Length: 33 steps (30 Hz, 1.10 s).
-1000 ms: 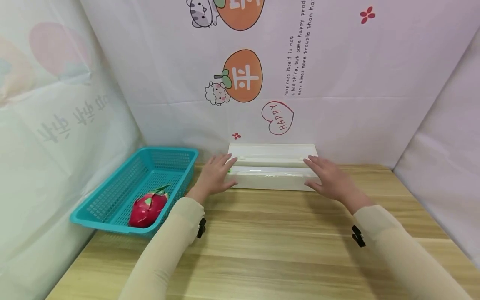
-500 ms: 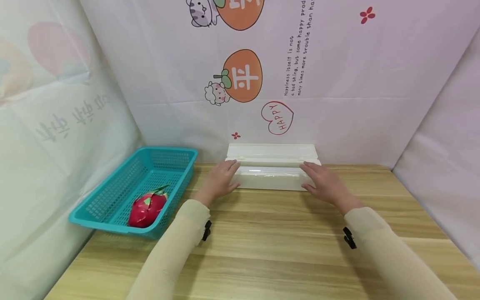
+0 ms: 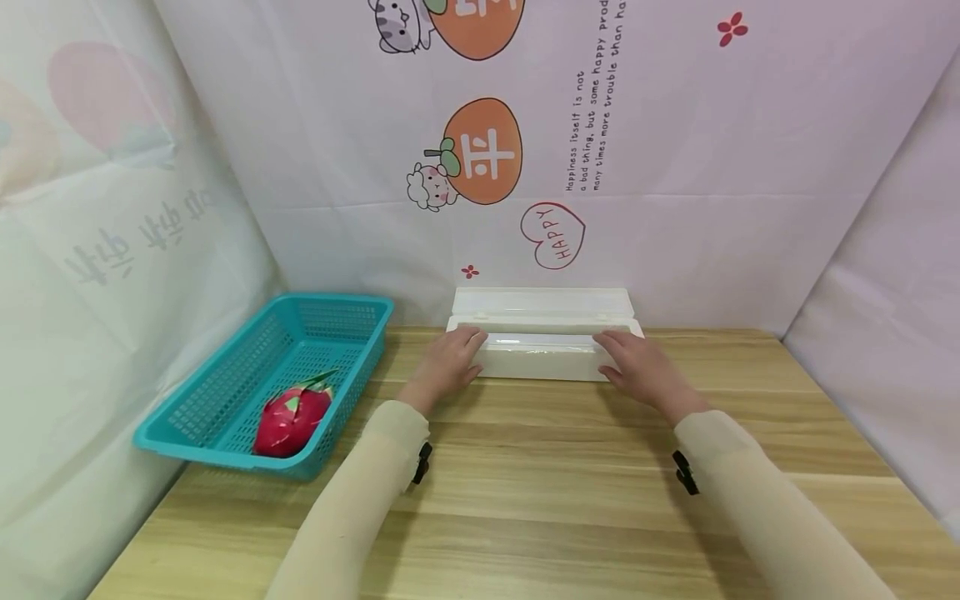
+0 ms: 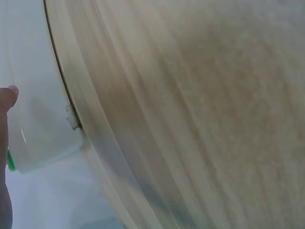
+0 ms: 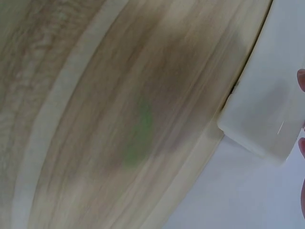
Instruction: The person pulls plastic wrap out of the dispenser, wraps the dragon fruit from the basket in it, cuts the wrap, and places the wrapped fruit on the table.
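A long white cling film box [image 3: 540,365] lies at the back of the table, its lid [image 3: 543,300] raised against the wall. Along its front top edge runs a glossy strip [image 3: 536,340]. My left hand [image 3: 447,367] is at the left part of that edge, thumb low by the front face and fingers over the top. My right hand [image 3: 643,371] mirrors it on the right, thumb and fingers apart. In the left wrist view the thumb [image 4: 8,98] overlaps the box's front, and a green bit [image 4: 10,160] shows at its end. The right wrist view shows only fingertips [image 5: 301,78].
To the left stands a turquoise basket [image 3: 330,329] with a red dragon fruit [image 3: 292,421] in it. Printed white sheeting [image 3: 675,242] rises behind and on both sides. The wooden table [image 3: 547,483] spreads in front of the box.
Both hands have moved inward along the box's front edge, the left to the right and the right to the left. The box and basket have stayed in place.
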Tool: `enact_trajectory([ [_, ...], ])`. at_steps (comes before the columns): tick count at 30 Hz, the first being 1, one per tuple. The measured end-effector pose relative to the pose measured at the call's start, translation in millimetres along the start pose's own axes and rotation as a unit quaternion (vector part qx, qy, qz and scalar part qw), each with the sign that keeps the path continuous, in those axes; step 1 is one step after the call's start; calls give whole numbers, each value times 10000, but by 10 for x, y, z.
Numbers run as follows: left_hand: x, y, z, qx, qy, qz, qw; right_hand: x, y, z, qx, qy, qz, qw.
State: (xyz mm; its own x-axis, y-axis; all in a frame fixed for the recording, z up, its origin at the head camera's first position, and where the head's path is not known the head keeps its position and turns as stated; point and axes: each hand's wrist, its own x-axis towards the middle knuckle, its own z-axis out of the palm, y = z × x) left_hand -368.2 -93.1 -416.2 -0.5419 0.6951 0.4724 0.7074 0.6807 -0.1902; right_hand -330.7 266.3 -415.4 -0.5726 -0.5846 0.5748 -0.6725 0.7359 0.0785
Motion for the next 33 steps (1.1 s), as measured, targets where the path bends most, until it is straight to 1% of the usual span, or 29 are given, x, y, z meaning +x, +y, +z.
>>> enact_trajectory([
  [8,34,29,35,145,-130,-83,9998,18,-45,-14,-53,-185,210,9996],
  [15,22,31,52,133,154,4,9998,22,-64,-16,-155,-266,253,9992],
  [22,39,34,65,101,254,-17,9996,27,-61,-5,-87,-289,349,9989],
  [28,49,29,101,162,359,-73,9992,19,-33,39,-80,-165,379,9991],
  [33,60,30,106,96,481,-101,9987,17,-32,65,-107,-17,359,9993],
])
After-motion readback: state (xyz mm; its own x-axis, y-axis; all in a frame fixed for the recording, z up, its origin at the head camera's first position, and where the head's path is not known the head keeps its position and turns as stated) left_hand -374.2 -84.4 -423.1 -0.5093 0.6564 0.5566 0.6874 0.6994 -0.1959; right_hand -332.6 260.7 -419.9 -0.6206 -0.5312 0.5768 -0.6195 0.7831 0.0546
